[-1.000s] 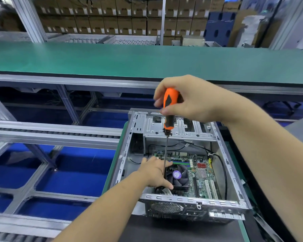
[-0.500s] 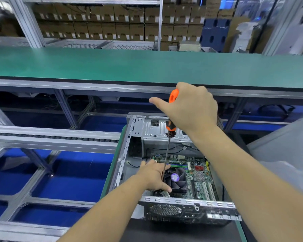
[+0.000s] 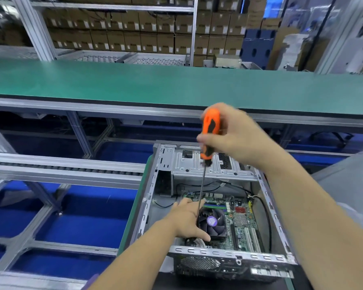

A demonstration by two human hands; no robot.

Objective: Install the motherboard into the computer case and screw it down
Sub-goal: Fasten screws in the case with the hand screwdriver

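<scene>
Head view: screwdriver (image 3: 210, 130) over motherboard (image 3: 240, 221).

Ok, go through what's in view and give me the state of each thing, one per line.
Computer case: side open, lying on the bench.
Motherboard: seated inside the case.
Screwdriver: near upright, tip down by the cooler fan.
Right hand: grips the orange handle.
Left hand: rests on the board beside the shaft.
</scene>
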